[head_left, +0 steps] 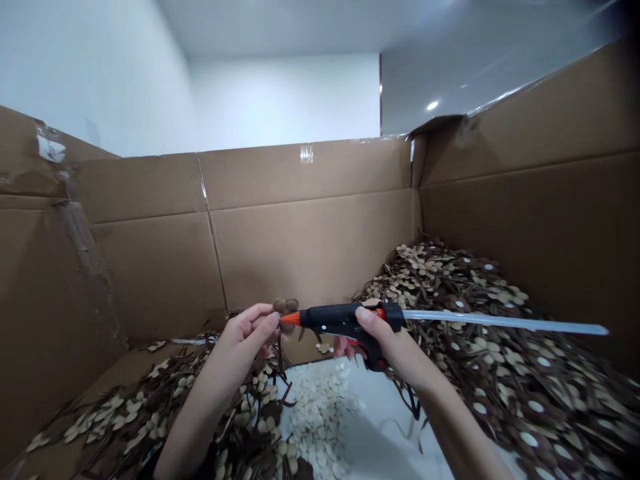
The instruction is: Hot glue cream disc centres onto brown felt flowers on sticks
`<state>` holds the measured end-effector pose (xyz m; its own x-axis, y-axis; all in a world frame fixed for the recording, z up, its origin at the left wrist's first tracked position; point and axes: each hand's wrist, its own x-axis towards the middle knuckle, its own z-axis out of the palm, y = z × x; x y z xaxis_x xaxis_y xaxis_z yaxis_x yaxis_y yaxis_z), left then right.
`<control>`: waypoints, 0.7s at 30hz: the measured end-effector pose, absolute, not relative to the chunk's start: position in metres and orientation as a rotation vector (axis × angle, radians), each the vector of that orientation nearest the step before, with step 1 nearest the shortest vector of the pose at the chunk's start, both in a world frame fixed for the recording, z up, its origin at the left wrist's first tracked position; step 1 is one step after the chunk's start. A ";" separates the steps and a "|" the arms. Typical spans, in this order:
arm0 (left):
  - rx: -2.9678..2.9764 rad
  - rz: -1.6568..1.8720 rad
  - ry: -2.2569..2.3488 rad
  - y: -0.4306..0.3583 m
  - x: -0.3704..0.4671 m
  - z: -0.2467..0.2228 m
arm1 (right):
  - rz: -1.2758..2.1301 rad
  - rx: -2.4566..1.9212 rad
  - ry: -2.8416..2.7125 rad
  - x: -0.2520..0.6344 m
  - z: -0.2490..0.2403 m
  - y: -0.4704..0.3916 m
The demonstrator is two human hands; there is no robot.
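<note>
— What's the right hand [385, 340] holding?

— A black plastic glue gun [345, 320] with an orange cone nozzle; a long, clear glue stick [505, 323] juts from its back. The fingers are wrapped tight around the grip, wrist level, gun pointing left.

— And the left hand [250, 330]?

— Raised from below, its fingers pinching a small brown flower piece [285, 306], soft and round-lobed, right at the nozzle tip.

— Around them?

— Corrugated cardboard walls [310, 233], taped at the seams. Heaps of brown and tan flower cut-outs [475, 333] lie right and left, and pale round discs [320, 407] are scattered on the white surface [380, 440] below.
</note>
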<state>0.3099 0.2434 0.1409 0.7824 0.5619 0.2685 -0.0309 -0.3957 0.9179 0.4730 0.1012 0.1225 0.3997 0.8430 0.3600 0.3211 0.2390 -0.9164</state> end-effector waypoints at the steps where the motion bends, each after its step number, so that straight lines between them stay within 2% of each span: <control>1: 1.878 0.700 0.402 0.242 0.308 0.142 | 0.507 -1.322 -1.165 0.473 0.122 0.104; 21: 1.917 0.803 0.397 0.244 0.299 0.143 | 0.356 -1.478 -1.116 0.473 0.121 0.105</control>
<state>0.2990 0.2439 0.1433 0.7277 0.5827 0.3619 -0.0661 -0.4656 0.8825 0.4728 0.1055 0.1211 0.4948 0.7868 0.3689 0.4280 0.1488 -0.8915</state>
